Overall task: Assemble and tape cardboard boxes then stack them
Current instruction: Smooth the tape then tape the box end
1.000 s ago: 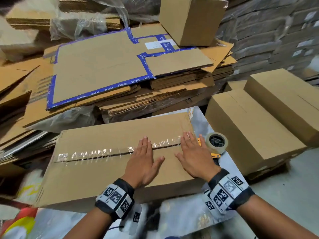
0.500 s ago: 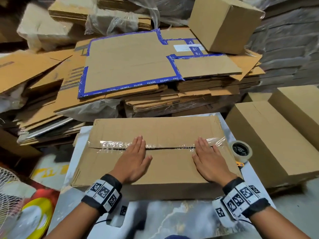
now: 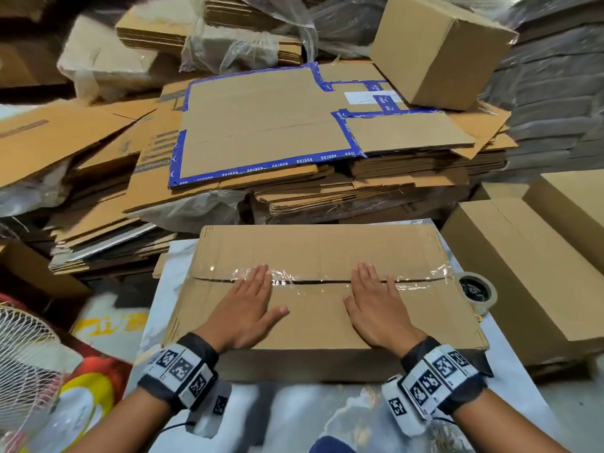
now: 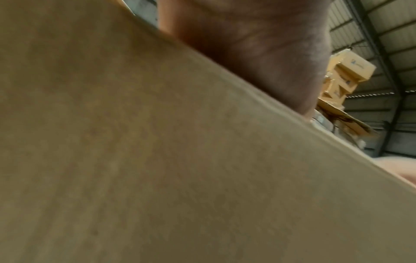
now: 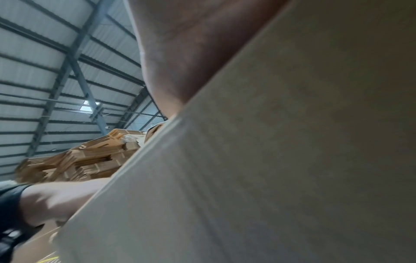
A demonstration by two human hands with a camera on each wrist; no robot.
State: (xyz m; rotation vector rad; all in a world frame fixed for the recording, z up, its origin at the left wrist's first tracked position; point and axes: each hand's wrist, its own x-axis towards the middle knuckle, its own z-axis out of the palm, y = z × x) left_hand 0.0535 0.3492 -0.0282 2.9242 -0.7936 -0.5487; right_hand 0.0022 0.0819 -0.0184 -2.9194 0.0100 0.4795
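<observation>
Cardboard box (image 3: 313,256) is laid flat on the desk (image 3: 327,416), centre of head view. Left hand (image 3: 246,310) and right hand (image 3: 376,310) are pressed palm-down on it, grip released, fingers straight, fingertips (image 3: 261,273) on clear tape (image 3: 327,278) over the seam. Tape roll (image 3: 478,292) is seen at 3 o'clock, just beside box. Finished boxes (image 3: 523,273) further right.

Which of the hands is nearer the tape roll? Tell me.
Right. The right hand lies flat on the box toward the tape roll beside its right end; the left hand lies flat farther left.
</observation>
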